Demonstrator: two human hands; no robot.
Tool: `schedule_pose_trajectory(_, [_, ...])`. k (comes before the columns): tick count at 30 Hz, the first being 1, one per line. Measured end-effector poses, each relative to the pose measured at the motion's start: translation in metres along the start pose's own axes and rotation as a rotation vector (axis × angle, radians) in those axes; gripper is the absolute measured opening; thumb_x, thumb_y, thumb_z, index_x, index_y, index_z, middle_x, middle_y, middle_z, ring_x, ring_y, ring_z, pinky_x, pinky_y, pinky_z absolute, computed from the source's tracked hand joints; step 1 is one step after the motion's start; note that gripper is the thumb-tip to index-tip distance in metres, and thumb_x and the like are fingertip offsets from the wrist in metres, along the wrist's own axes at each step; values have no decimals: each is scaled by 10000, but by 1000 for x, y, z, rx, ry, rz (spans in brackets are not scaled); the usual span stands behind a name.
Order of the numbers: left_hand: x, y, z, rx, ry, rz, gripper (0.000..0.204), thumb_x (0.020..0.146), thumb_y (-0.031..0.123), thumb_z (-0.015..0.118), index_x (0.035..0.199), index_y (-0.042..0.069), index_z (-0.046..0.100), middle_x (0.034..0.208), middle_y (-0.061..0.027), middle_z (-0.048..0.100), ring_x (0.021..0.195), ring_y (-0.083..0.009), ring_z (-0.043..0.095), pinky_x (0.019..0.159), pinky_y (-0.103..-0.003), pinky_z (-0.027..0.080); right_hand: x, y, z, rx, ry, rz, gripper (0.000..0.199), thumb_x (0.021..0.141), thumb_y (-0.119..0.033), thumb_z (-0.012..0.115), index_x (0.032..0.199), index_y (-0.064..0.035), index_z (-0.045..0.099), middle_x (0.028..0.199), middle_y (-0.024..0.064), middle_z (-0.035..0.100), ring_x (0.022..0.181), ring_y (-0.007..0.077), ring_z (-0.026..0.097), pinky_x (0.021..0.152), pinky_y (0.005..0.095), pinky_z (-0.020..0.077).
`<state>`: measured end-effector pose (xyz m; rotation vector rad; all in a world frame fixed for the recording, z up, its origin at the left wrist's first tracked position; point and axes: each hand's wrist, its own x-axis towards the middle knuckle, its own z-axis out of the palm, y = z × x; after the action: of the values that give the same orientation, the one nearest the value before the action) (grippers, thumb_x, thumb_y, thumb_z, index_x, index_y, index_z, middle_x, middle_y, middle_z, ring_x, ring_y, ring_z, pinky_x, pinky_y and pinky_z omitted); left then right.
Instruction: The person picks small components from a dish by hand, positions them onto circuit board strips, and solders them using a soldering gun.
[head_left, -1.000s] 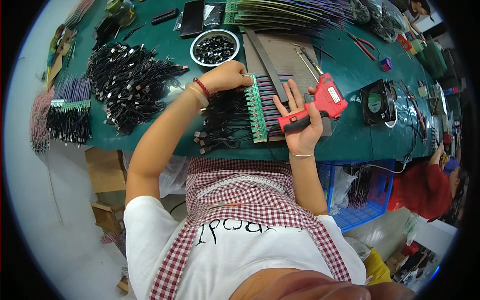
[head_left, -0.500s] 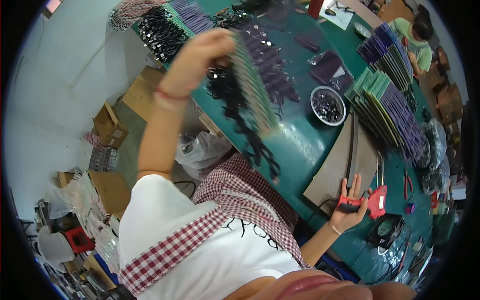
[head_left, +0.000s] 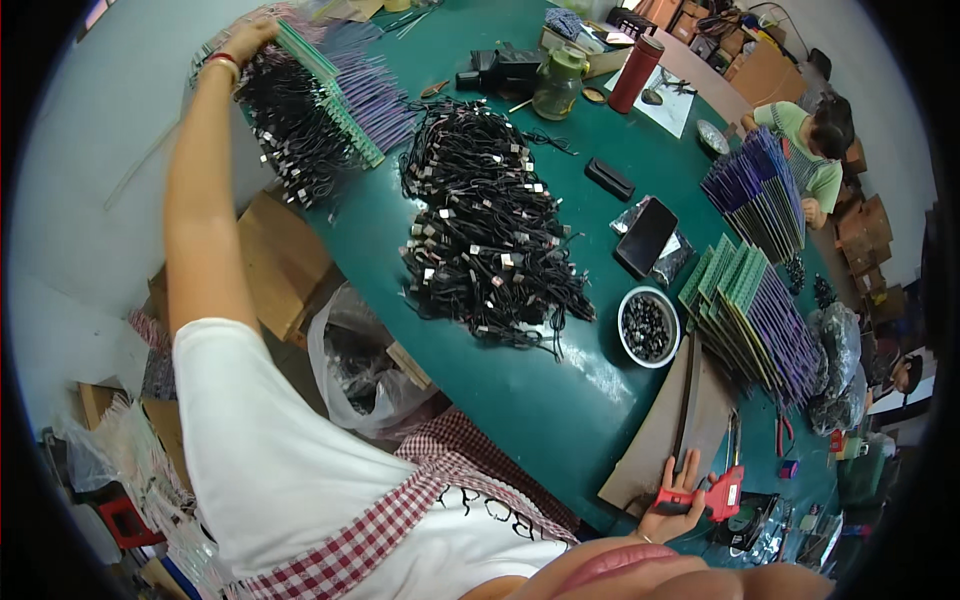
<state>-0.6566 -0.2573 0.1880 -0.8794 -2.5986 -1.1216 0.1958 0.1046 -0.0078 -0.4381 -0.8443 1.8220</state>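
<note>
Head view: near eleven o'clock, the left hand [head_left: 250, 42] seems clamped on the strip [head_left: 308, 52], which should be light and stiff with limp, snagging cables [head_left: 278, 108], so take its edge; near five, the right hand [head_left: 670, 522] grips the gun [head_left: 728, 492]

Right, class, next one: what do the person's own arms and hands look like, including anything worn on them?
The left arm has a loose, short white fabric sleeve, a red bracelet and a paler band at the wrist. The right wrist has a thin, pale band; its sleeve is hidden. The left grip and right grip are ungloved.
</note>
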Motion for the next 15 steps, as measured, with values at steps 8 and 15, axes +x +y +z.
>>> schedule_pose_trajectory(8, [-1,22,163,1109,-366,-158,501,907,486,297,1197,150,530,1292,-74,499,1174,-246,481,957,-533,319,-12,8,21,-116,121,-142,376,884,-188,443,1247,-133,357,1370,309,307,1323,387,258,1060,535,253])
schedule_pose_trajectory(15, [25,-46,201,1170,78,378,257,924,187,372,1055,76,563,1252,-118,512,1132,-263,492,943,-464,359,-6,11,30,7,264,-198,433,833,-155,503,1237,-104,356,1302,305,401,1289,385,321,1030,589,267])
